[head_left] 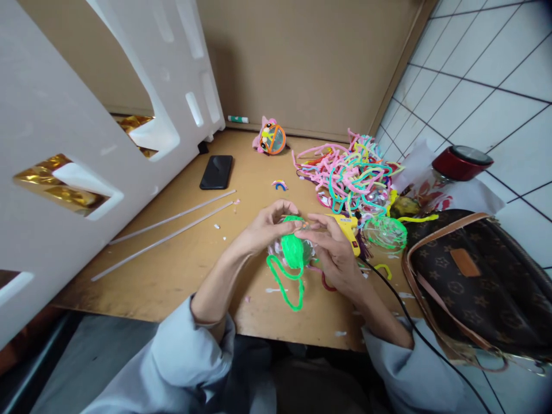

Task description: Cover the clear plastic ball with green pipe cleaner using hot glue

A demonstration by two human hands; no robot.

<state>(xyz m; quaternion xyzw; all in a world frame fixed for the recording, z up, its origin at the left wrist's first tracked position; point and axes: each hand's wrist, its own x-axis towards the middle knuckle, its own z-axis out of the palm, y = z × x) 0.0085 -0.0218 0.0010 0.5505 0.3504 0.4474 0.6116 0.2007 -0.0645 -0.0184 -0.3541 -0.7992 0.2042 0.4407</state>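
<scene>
Between my two hands is a clear plastic ball [307,253] partly covered with bright green pipe cleaner [293,250]. A long loop of the green stem hangs from it toward the table's front edge. My left hand [276,225] grips the ball from the left, its thumb on the top. From the right, my right hand [330,244] has its fingers closed on the ball's top edge. A yellow hot glue gun [348,233] lies just behind my right hand, partly hidden, with its black cord running to the right.
Tangled pipe cleaners [345,172] heap at the back right, near a green-wrapped ball [386,233]. A brown handbag [478,282] and a red-lidded jar [461,164] stand right. Leftward are a phone [216,172], glue sticks [172,236] and a white plastic frame [142,34]. A decorated ball [272,138] sits behind.
</scene>
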